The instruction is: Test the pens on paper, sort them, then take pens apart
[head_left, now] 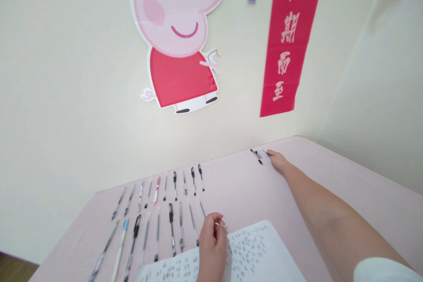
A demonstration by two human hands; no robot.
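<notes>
My right hand (278,161) reaches to the far side of the pink table (346,185), its fingers closed around a pen (264,153) lying beside a few small dark pen parts (256,154). My left hand (212,242) rests on a white sheet covered in handwriting (261,251), fingers curled in a pinch; what they hold is too small to make out. Two rows of several pens (158,211) lie side by side to the left of that hand.
A cartoon pig cut-out (180,39) and a red banner with characters (287,39) hang on the cream wall behind the table. The table's left edge drops off near the bottom left.
</notes>
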